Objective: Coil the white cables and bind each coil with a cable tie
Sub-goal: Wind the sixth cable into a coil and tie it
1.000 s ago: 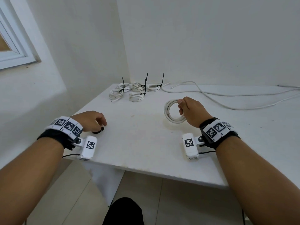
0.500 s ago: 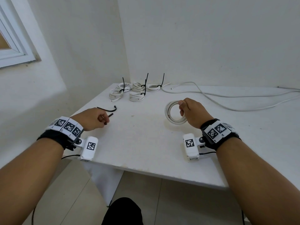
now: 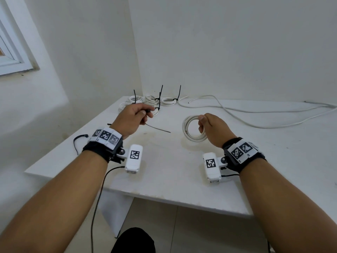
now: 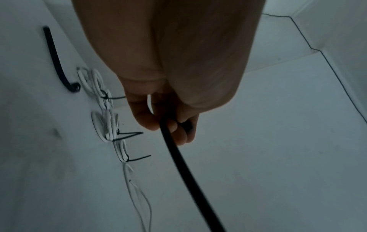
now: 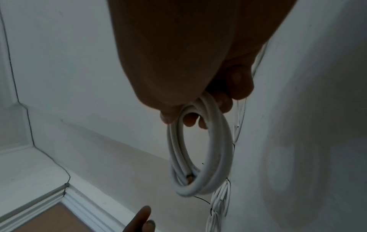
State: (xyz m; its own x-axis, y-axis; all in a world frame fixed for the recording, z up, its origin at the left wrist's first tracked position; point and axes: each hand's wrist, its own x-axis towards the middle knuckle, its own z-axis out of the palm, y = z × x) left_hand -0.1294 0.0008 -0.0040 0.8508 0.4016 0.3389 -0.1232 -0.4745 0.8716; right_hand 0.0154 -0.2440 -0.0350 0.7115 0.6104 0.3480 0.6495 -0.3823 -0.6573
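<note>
My left hand (image 3: 145, 113) is raised over the white table (image 3: 164, 176) and pinches one end of a black cable tie (image 3: 158, 129), whose tail slants down to the right. In the left wrist view the fingers (image 4: 172, 127) curl round that tie (image 4: 184, 164). My right hand (image 3: 201, 123) grips the near rim of an unbound white cable coil (image 3: 189, 132), held tilted just above the table. The right wrist view shows the fingers (image 5: 224, 102) wrapped round the coil (image 5: 222, 149).
Several bound coils (image 3: 151, 101) with black tie tails sticking up sit at the back left corner. A long loose white cable (image 3: 255, 114) snakes along the back right. Spare black ties (image 3: 80, 140) lie near the table's left edge. Walls close in behind and to the left.
My left hand has picked a black tie up from the table's left edge and carried it up and rightward toward the coil. The right hand has tilted the coil up slightly.
</note>
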